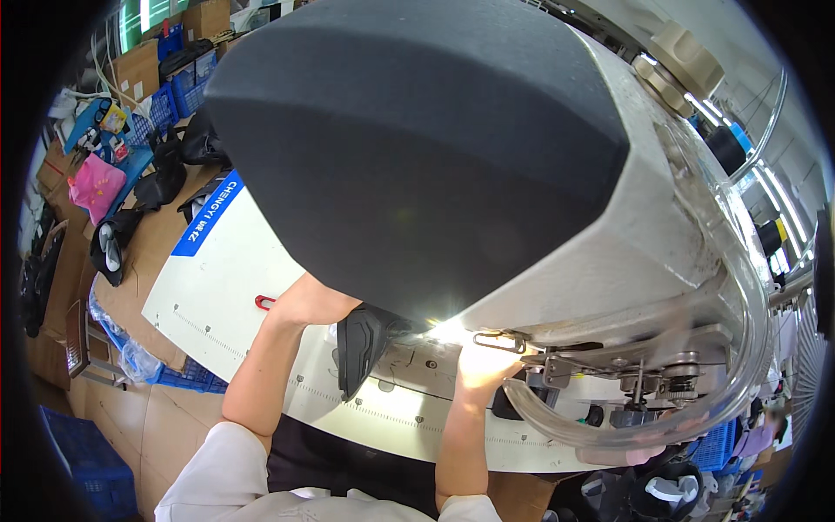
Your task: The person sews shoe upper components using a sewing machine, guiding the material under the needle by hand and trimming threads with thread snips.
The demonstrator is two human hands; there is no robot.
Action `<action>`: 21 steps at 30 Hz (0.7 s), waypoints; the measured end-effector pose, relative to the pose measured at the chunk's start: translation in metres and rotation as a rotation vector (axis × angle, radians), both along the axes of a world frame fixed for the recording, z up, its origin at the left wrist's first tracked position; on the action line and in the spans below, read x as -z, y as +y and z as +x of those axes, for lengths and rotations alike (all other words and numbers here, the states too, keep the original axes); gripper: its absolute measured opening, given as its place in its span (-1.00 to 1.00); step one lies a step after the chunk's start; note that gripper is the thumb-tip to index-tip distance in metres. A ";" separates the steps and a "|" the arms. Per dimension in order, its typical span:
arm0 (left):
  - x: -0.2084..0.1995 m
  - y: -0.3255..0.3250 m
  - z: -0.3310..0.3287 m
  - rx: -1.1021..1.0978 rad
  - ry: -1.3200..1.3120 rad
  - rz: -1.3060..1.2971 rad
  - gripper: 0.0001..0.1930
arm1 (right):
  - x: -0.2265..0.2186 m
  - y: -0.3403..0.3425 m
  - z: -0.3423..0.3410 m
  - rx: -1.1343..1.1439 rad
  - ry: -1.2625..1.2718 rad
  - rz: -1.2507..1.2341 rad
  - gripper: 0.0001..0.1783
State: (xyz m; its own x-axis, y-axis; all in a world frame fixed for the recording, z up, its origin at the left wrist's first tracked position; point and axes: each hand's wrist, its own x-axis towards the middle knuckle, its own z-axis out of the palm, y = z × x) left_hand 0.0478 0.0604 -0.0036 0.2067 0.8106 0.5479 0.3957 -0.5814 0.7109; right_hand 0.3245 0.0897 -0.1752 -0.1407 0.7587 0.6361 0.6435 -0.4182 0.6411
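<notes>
The black head of an industrial sewing machine [417,157] fills the upper middle and covers much of the work area. My left hand [323,301] reaches in under its near left edge, and the fingers are hidden there. Beside that hand a black moulded piece with ridged lines [361,352], perhaps part of a shoe or bag, hangs over the pale machine table [226,287]. My right hand [485,364] is under the machine's bright lamp [450,331], close to the metal needle-area parts. Glare and the machine hide its fingers, so what it touches is unclear.
A clear curved tube [626,435] and exposed metal linkage [670,378] lie right of my right hand. On the table's left are a small red-rimmed slot [265,303] and a blue label strip [207,213]. Black pieces, a pink item [96,185] and blue crates [87,452] stand further left.
</notes>
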 end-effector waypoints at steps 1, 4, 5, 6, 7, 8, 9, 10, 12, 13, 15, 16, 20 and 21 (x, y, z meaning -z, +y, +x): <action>-0.001 0.000 -0.001 -0.004 -0.001 -0.075 -0.84 | 0.034 0.012 0.013 -0.501 0.673 0.085 -0.87; 0.000 0.001 0.007 -0.014 -0.017 -0.084 -0.83 | 0.045 0.019 0.031 -0.853 1.067 0.208 -0.80; 0.002 0.002 0.006 -0.031 -0.022 -0.030 -0.83 | 0.044 0.019 0.029 -0.705 0.803 0.230 -0.79; 0.004 0.004 0.004 -0.026 -0.017 -0.031 -0.83 | 0.042 0.018 0.027 -0.553 0.541 0.246 -0.78; 0.007 0.006 0.003 0.001 -0.080 -0.051 -0.83 | 0.041 0.018 0.027 -0.396 0.279 0.255 -0.77; 0.010 0.008 0.002 0.026 -0.145 -0.075 -0.83 | 0.037 0.017 0.025 -0.238 0.019 0.255 -0.76; 0.015 0.009 0.002 0.030 -0.143 -0.081 -0.83 | 0.029 0.014 0.023 -0.078 -0.242 0.247 -0.75; 0.019 0.010 0.001 0.002 -0.132 -0.107 -0.83 | 0.020 0.012 0.020 0.082 -0.503 0.234 -0.73; 0.026 0.012 0.002 -0.058 -0.113 -0.149 -0.84 | 0.005 0.010 0.018 0.246 -0.764 0.219 -0.72; 0.029 0.013 0.002 -0.088 -0.103 -0.170 -0.84 | 0.003 0.008 0.017 0.135 -0.473 0.218 -0.75; 0.040 0.019 0.006 -0.142 -0.089 -0.209 -0.84 | -0.004 0.002 0.015 -0.081 0.102 0.209 -0.80; 0.046 0.021 0.008 -0.169 -0.081 -0.228 -0.84 | -0.009 -0.002 0.013 -0.187 0.390 0.203 -0.83; 0.079 0.026 0.002 -0.134 -0.343 -0.208 -0.85 | -0.046 -0.029 -0.024 -0.649 1.563 0.141 -0.91; 0.088 0.024 -0.004 -0.035 -0.625 -0.155 -0.86 | -0.094 -0.049 -0.068 -0.824 1.829 0.394 -0.88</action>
